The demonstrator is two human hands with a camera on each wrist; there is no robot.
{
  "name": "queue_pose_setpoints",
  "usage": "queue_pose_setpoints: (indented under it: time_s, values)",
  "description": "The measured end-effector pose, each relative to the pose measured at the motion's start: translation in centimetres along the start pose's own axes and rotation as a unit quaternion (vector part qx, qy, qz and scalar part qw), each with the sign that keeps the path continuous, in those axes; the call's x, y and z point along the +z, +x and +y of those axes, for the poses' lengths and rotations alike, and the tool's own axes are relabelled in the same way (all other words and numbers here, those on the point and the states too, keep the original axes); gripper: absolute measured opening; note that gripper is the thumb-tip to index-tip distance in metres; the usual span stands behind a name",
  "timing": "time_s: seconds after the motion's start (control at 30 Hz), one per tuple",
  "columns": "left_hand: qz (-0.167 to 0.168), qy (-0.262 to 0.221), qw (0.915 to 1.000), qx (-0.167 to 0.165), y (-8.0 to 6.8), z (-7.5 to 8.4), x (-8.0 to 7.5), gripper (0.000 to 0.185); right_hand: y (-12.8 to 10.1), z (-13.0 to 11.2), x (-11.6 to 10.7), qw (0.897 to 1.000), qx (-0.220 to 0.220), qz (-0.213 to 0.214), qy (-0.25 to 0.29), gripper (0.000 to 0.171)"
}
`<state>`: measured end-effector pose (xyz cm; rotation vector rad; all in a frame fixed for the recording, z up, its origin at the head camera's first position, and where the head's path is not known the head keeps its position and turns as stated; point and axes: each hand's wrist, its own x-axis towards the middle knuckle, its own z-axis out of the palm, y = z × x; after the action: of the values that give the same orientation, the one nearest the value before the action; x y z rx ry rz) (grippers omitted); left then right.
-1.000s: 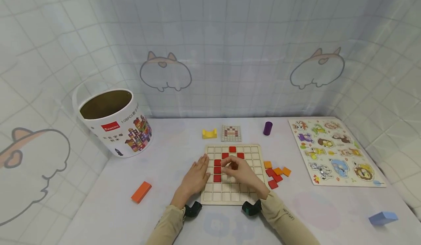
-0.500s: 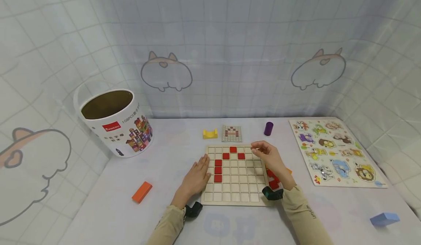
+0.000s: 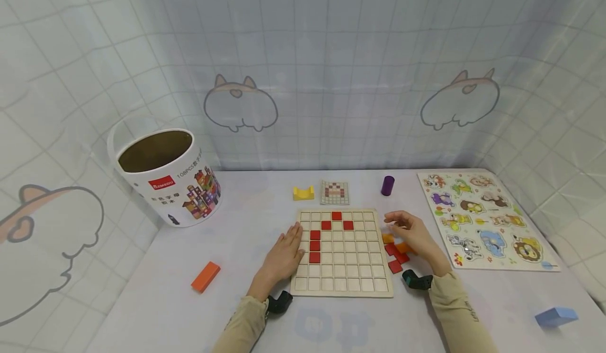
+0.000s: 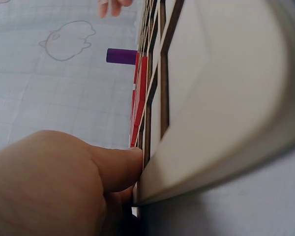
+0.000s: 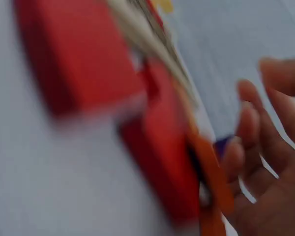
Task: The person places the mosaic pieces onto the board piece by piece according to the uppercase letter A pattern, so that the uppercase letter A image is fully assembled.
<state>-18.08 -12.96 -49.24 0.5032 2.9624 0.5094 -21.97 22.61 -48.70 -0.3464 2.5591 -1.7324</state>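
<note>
A wooden grid board (image 3: 347,269) lies flat, with several red square tiles (image 3: 315,245) in its upper and left cells. My left hand (image 3: 284,255) rests along the board's left edge with fingers extended; in the left wrist view its thumb (image 4: 120,167) touches the rim. Right of the board, my right hand (image 3: 418,237) hovers over a small group of loose red tiles (image 3: 395,266) and orange tiles (image 3: 388,238). Its fingers are loosely bent with nothing between them, and it partly hides the group. Blurred red tiles (image 5: 83,54) fill much of the right wrist view.
Behind the board are a pattern card (image 3: 334,192), a yellow notched block (image 3: 303,193) and a purple cylinder (image 3: 387,185). An animal puzzle board (image 3: 502,262) lies far right, near a blue block (image 3: 556,317). Leftward are an orange block (image 3: 205,276) and a white bucket (image 3: 170,184).
My right hand has swung rightward from over the middle of the board, past its upper right corner, to the loose tiles. The left hand and the red tiles on the board stay in place.
</note>
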Motion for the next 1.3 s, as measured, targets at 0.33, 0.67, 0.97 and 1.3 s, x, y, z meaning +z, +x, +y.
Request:
queue_pose_setpoints:
  time_s: [0.33, 0.67, 0.97, 1.3]
  values:
    - [0.004, -0.004, 1.0000, 0.006, 0.0, 0.0, 0.0, 0.060, -0.4, 1.6, -1.5, 0.994, -0.004, -0.097, -0.052, 0.034]
    - [0.009, -0.013, 0.9998, 0.010, -0.2, 0.0, -0.1, 0.059, 0.1, 2.2, -0.4, 0.994, -0.013, -0.029, -0.108, 0.028]
    - [0.007, -0.011, 0.9998, 0.015, -0.3, 0.1, -0.2, 0.059, 0.0, 2.4, 0.1, 0.990, -0.017, 0.017, -0.142, 0.032]
    - [0.007, -0.010, 0.9999, 0.013, -0.2, 0.2, -0.3, 0.059, 0.3, 1.9, -0.1, 0.994, 0.018, 0.045, -0.097, 0.023]
